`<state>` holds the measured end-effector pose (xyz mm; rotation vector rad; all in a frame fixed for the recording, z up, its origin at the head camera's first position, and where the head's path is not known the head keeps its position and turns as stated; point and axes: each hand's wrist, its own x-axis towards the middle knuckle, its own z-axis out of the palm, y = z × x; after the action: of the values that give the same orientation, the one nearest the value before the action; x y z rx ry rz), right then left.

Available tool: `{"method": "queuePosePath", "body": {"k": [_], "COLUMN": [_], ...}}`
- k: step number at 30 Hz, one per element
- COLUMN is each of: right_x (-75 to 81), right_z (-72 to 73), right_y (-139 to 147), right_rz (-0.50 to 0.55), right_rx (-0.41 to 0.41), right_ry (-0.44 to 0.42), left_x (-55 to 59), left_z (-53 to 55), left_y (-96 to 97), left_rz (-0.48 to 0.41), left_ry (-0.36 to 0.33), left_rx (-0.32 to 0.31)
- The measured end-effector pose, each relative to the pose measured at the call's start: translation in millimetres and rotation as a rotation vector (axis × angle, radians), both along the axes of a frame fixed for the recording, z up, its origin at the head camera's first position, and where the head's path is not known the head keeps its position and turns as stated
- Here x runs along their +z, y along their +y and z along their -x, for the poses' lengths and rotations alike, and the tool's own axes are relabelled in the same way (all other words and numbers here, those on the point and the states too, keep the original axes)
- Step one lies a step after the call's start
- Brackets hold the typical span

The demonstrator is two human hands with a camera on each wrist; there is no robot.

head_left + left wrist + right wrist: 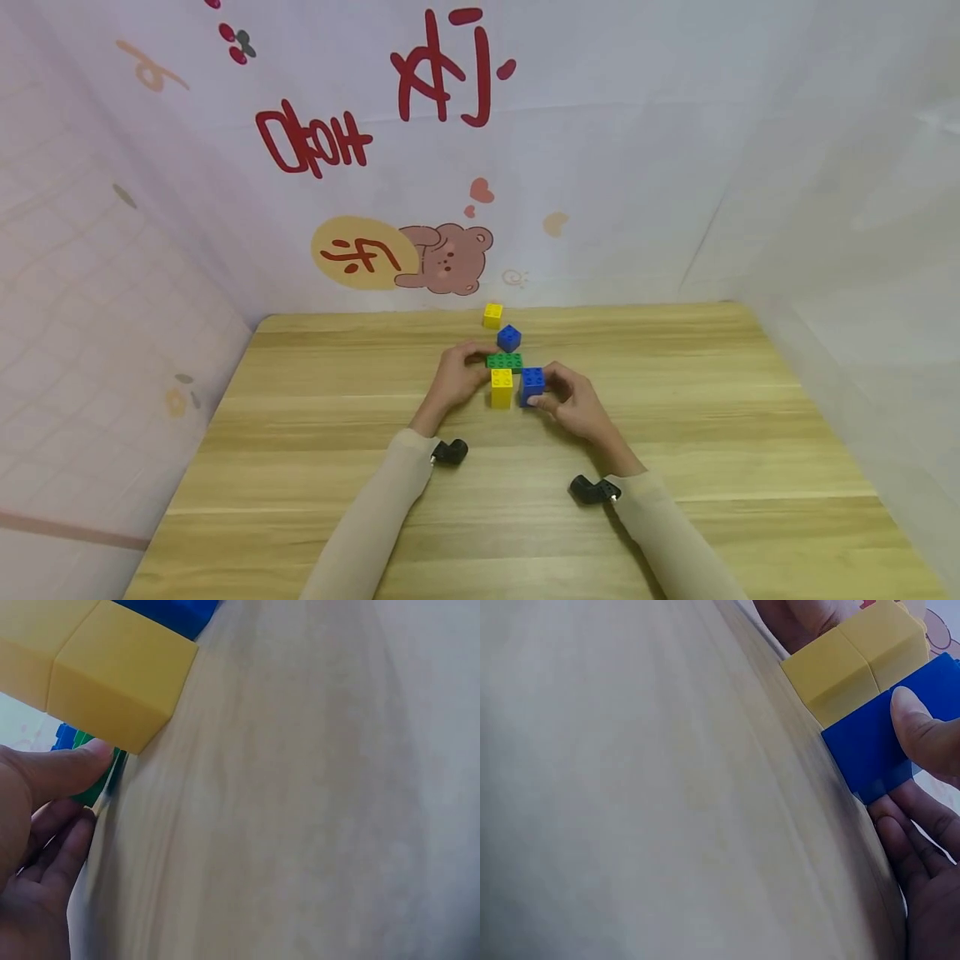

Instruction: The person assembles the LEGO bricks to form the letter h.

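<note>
Behind a yellow brick stack (502, 390) on the worktop (510, 517), a partly hidden green toy brick (505, 361) is pinched by the left grip (459, 377); a blue brick stack (532, 385) is held in the right grip (576, 405), fingers partly obscured.

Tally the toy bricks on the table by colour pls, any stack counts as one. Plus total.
Yellow: 2 (far yellow piece, near yellow piece)
Blue: 2 (far blue piece, near blue piece)
Green: 1 (green piece)
Total: 5
</note>
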<state>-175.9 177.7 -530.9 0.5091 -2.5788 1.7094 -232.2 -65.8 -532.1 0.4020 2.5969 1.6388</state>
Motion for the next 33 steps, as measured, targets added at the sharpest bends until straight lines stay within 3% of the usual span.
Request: {"method": "queuePosePath", "body": {"k": [4, 8, 33], "right_x": [16.8, 21.8, 13.5], "right_z": [-9.0, -11.1, -10.2], "right_y": [-5.3, -4.8, -4.8], "right_rz": [-0.012, -0.016, -0.035], "right_rx": [-0.005, 0.004, -0.018], "right_ry": [-0.001, -0.001, -0.02], "left_x": [0.6, 0.3, 8.2], "left_z": [-2.5, -5.4, -18.4], "left_y": [-4.0, -7.2, -15.5], "left_rz": [-0.037, -0.084, -0.17], "left_ry": [-0.013, -0.021, -0.049], "left_rx": [-0.009, -0.013, 0.03]}}
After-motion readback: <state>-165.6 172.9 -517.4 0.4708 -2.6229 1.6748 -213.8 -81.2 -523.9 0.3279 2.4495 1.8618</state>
